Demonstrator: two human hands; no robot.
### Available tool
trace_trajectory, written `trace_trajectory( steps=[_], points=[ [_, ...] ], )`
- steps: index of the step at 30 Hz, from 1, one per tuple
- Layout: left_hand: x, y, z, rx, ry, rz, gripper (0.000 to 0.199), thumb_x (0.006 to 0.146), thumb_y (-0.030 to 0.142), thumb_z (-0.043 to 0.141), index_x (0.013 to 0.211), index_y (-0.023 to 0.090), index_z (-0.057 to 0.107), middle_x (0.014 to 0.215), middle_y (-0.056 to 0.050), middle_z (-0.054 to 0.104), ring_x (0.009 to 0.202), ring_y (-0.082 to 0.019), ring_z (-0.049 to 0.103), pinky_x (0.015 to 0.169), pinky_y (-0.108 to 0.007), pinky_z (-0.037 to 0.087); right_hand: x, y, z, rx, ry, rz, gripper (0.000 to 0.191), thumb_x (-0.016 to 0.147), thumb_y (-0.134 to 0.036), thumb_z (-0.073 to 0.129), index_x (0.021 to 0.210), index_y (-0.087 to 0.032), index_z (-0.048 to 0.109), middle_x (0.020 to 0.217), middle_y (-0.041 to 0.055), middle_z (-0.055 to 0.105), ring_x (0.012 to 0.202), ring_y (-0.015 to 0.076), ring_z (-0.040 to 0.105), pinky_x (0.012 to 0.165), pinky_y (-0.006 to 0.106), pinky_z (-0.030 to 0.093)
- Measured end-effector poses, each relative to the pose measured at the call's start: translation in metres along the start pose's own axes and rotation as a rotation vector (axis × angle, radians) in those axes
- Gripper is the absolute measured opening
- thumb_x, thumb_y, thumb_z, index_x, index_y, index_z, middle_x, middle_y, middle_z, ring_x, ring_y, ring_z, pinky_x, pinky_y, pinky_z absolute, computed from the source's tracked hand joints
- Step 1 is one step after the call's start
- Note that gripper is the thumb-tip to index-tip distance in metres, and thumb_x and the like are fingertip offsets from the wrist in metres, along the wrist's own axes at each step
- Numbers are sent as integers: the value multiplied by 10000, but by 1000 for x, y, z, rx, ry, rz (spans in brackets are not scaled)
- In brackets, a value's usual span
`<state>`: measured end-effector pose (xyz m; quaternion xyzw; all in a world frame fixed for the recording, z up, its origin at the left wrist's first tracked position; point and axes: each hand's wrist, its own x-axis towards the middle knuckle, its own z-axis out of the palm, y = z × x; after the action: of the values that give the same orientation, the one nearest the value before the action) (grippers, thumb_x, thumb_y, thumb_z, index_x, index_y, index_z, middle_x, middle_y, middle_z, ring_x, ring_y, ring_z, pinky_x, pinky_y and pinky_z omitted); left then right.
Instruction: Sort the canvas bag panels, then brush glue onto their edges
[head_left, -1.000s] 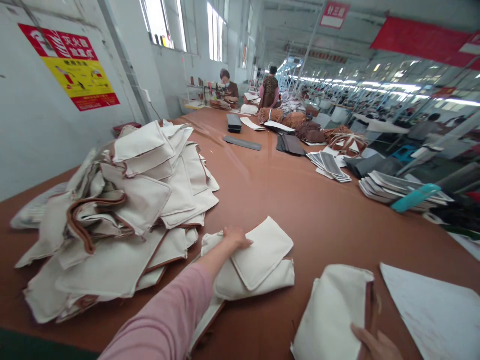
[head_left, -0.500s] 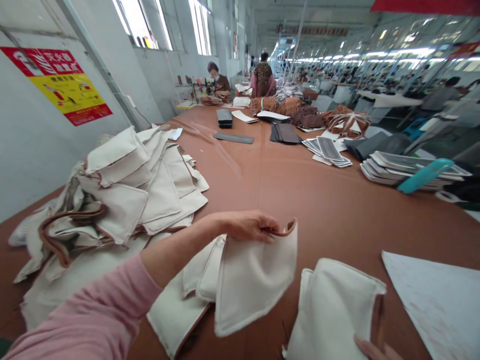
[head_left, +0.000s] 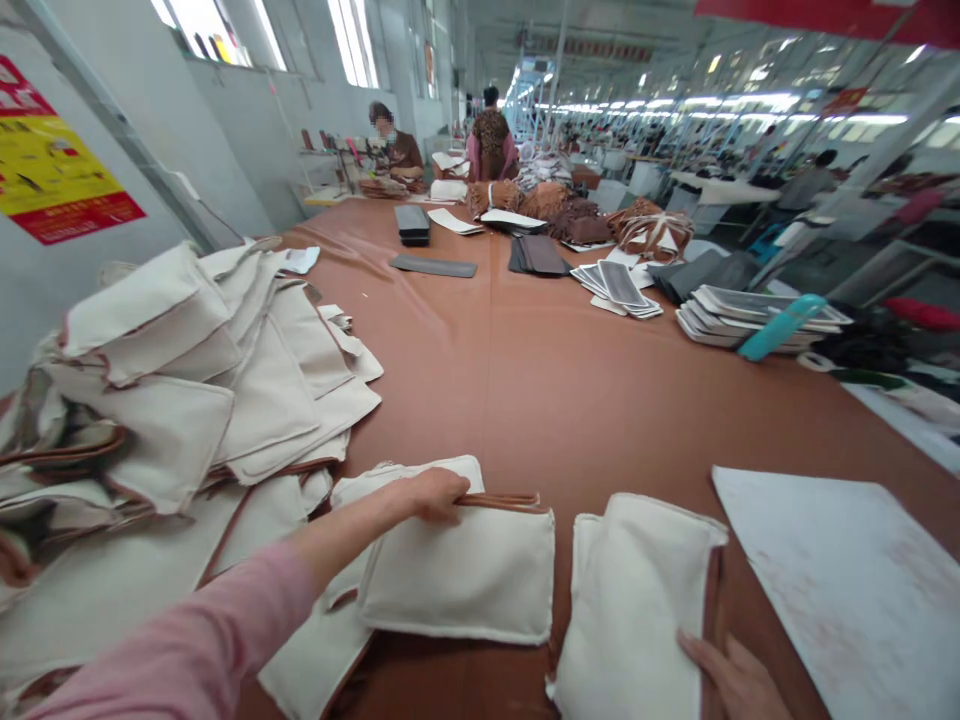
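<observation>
In the head view my left hand [head_left: 441,494] pinches the brown-trimmed top edge of a cream fabric pouch [head_left: 461,575]. This pouch hangs level just over the table, above more cream pieces [head_left: 315,645]. At the lower right my right hand [head_left: 739,675] grips the brown edge of another cream pouch [head_left: 637,600], its thumb on the cream face. The other fingers are partly cut off by the frame. That pouch lies on top of a further cream piece [head_left: 585,545].
A large heap of cream pouches [head_left: 270,400] covers the left of the brown table [head_left: 510,390]. A white board [head_left: 847,570] lies at right. Farther back are stacked panels [head_left: 720,325], a teal object [head_left: 784,327] and brown bundles [head_left: 547,200]. Two people work beyond.
My left hand has lowered the pouch to the left, and it now hangs straighter with its brown edge flat. My right hand stays at its pouch. The view has shifted right.
</observation>
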<state>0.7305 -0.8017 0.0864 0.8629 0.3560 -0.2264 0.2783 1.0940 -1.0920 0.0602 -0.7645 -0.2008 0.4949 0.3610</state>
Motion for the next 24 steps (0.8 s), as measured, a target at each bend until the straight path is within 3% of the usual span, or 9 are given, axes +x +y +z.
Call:
trace_trajectory(
  steps=[3, 7, 10, 12, 14, 16, 20, 22, 24],
  points=[
    [-18, 6, -15, -82, 70, 22, 346, 694, 348, 637, 1005, 201, 611, 942, -52, 674, 832, -241, 621, 679, -295, 442, -15, -13, 22, 88, -55, -35, 497, 773, -547, 617, 1060, -141, 624, 909, 95, 742, 821, 295, 681, 708, 360, 540],
    [-47, 18, -35, -185, 125, 22, 408, 704, 334, 554, 1088, 202, 594, 881, -22, 676, 780, -223, 626, 604, -249, 396, -35, -51, 47, -155, 35, -293, 417, 817, -479, 594, 1071, -149, 590, 942, 69, 728, 860, 258, 663, 743, 305, 497],
    [-67, 36, -43, -414, 206, 36, 294, 738, 326, 485, 949, 206, 651, 802, 12, 661, 773, -209, 614, 655, -233, 414, -46, -76, 61, -365, 116, -404, 298, 836, -442, 561, 963, -174, 596, 820, 54, 715, 758, 241, 648, 687, 296, 456],
    [-74, 56, -41, -564, 352, 65, 282, 753, 314, 468, 936, 213, 657, 826, 14, 662, 834, -217, 602, 749, -244, 437, -48, -85, 70, -434, 162, -449, 252, 842, -428, 554, 921, -192, 589, 749, 40, 693, 695, 227, 623, 664, 296, 430],
    [-74, 83, -30, -634, 485, 103, 290, 770, 291, 457, 974, 226, 652, 879, 1, 670, 882, -226, 593, 823, -266, 442, -46, -90, 82, -436, 187, -495, 237, 847, -428, 558, 901, -199, 581, 730, 32, 674, 676, 212, 599, 667, 294, 415],
    [-68, 115, -9, -698, 526, 157, 320, 773, 254, 453, 1030, 237, 643, 931, -18, 679, 898, -229, 597, 855, -280, 447, -41, -93, 95, -326, 141, -521, 267, 848, -459, 573, 881, -193, 574, 738, 27, 654, 687, 198, 578, 665, 285, 410],
    [-44, 163, 42, -833, 417, 368, 502, 728, 172, 480, 1210, 271, 580, 1076, -33, 676, 994, -237, 606, 912, -285, 448, -30, -90, 123, -26, -17, -488, 433, 905, -583, 441, 884, -169, 567, 786, 32, 625, 726, 185, 566, 661, 280, 451],
    [-31, 168, 61, -844, 350, 427, 539, 714, 151, 487, 1230, 286, 563, 1095, -34, 672, 994, -243, 617, 901, -297, 460, -26, -83, 132, 86, -84, -439, 499, 883, -627, 452, 955, -152, 585, 816, 44, 643, 746, 199, 587, 683, 304, 482],
    [-21, 162, 70, -796, 244, 467, 516, 705, 144, 503, 1199, 280, 570, 1075, -46, 676, 974, -257, 631, 859, -311, 478, -23, -75, 139, 178, -111, -404, 576, 767, -649, 615, 1020, -132, 604, 833, 59, 668, 770, 228, 606, 722, 339, 499]
  ],
)
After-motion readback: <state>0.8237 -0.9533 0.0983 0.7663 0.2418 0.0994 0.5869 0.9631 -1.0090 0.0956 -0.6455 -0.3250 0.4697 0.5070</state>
